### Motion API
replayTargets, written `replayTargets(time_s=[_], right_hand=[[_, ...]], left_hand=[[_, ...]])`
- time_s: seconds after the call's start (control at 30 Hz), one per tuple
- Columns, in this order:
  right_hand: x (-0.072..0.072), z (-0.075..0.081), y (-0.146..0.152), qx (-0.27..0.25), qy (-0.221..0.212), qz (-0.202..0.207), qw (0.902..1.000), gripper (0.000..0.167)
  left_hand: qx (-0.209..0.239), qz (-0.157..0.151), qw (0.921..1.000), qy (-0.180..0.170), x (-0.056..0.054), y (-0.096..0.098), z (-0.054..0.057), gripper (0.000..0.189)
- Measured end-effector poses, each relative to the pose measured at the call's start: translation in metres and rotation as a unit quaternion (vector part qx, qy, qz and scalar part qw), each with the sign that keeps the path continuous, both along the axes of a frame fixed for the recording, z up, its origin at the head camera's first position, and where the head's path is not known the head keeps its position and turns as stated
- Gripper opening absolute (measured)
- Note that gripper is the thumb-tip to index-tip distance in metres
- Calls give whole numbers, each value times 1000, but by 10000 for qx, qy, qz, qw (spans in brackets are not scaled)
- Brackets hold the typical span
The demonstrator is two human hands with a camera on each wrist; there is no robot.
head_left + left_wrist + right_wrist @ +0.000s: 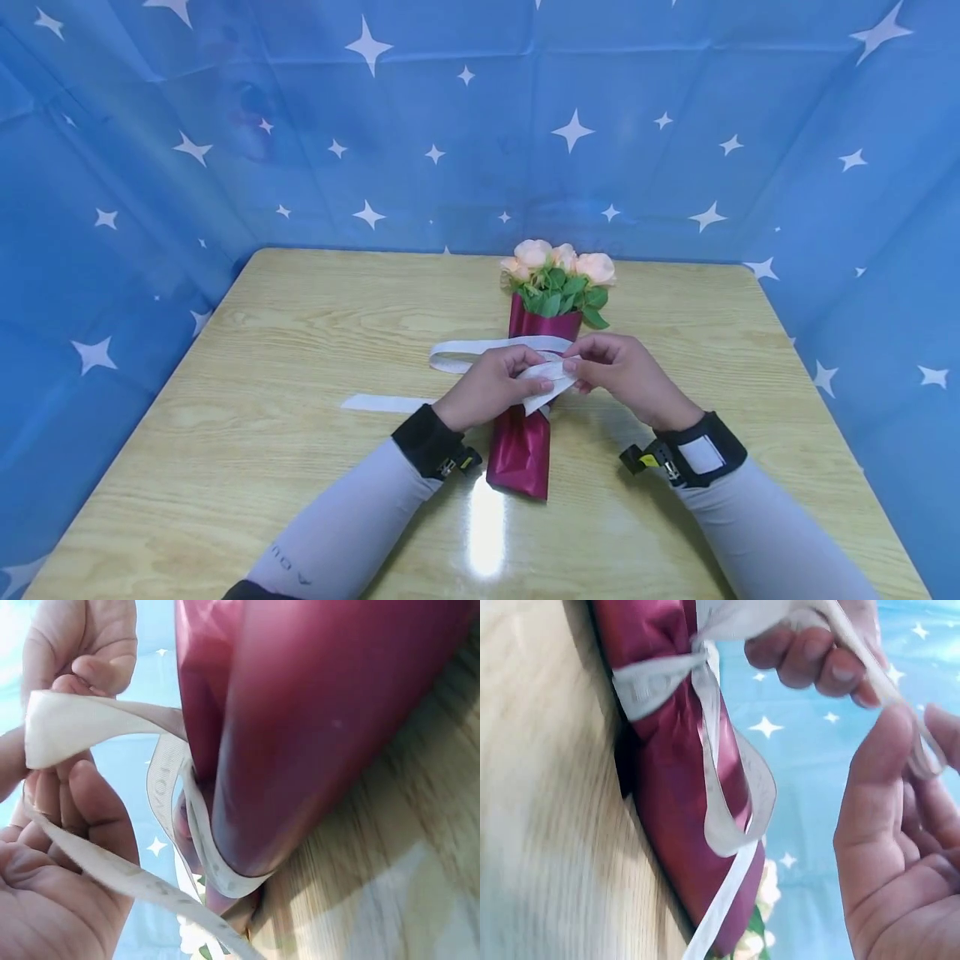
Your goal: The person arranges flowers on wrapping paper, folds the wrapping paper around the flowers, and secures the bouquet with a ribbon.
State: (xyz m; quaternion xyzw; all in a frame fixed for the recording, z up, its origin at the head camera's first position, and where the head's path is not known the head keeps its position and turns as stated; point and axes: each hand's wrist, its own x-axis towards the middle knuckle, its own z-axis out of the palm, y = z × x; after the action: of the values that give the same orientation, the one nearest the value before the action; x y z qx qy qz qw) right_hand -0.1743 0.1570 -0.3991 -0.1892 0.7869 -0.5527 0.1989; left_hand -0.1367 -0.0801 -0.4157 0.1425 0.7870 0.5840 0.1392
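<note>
A bouquet lies on the table, its peach flowers [596,267] and green leaves [555,292] at the far end, wrapped in shiny burgundy paper [519,458]. White ribbon [649,684] circles the wrapper at its middle. Above it, my left hand [491,385] pinches a folded length of the ribbon between thumb and fingers. From the other side my right hand [626,375] pinches the same ribbon near its fold, fingertips close to the left ones. In the right wrist view a slack ribbon loop [761,791] hangs beside the wrapper.
One ribbon tail [382,403] stretches left across the wooden table [247,400]. A blue curtain with white stars [465,167] stands behind the table and along its sides. Black straps with small devices circle both wrists, the right strap [708,450] beside the bouquet.
</note>
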Motion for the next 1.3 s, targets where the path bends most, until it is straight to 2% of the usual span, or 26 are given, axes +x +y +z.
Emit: replayTargets(time_s=[0.17,0.37,0.47,0.57,0.67,0.73,0.77,0.83,0.9,0.97,1.07,1.13,1.2,1.3], right_hand=[[5,-2,-1,-115,-225,122,9996,26],[6,-3,0,45,-140,-82,9999,20],[6,-3,0,127,-88,-137,9998,21],[5,-4,-1,140,-62,-132,9998,22],[5,-4,-4,137,-105,-143,9997,21],[5,-4,-7,133,-134,-136,9997,20],[5,-4,-8,146,-145,-122,9997,20],[6,-4,-11,165,-148,-90,9997,20],[6,-3,-14,160,-147,-47,9998,19],[6,-4,-15,155,-136,-20,9998,19],[6,-4,-15,156,-143,-37,9998,18],[5,-5,-15,169,-162,-65,9997,19],[5,-7,-14,199,-183,-95,9996,19],[4,-8,-15,231,-205,-136,9994,19]], left_hand=[[-106,-28,9999,122,2,1,2,16],[-318,-129,9992,211,0,-5,5,18],[-680,39,9970,357,-4,-14,8,24],[-1090,393,9924,420,-11,-27,5,30],[-1658,838,9809,574,-19,-43,0,24],[-2140,1111,9683,657,-24,-55,-3,30],[-2431,1242,9594,703,-26,-60,-4,35],[-2917,1371,9439,717,-29,-70,-5,46],[-3278,1387,9322,664,-31,-78,-8,49],[-3448,1347,9269,614,-33,-84,-9,42],[-3469,1282,9269,640,-34,-90,-10,26],[-3362,1273,9309,642,-34,-95,-8,21],[-3173,1301,9371,646,-32,-100,-2,23],[-2745,1490,9472,720,-26,-111,15,27]])
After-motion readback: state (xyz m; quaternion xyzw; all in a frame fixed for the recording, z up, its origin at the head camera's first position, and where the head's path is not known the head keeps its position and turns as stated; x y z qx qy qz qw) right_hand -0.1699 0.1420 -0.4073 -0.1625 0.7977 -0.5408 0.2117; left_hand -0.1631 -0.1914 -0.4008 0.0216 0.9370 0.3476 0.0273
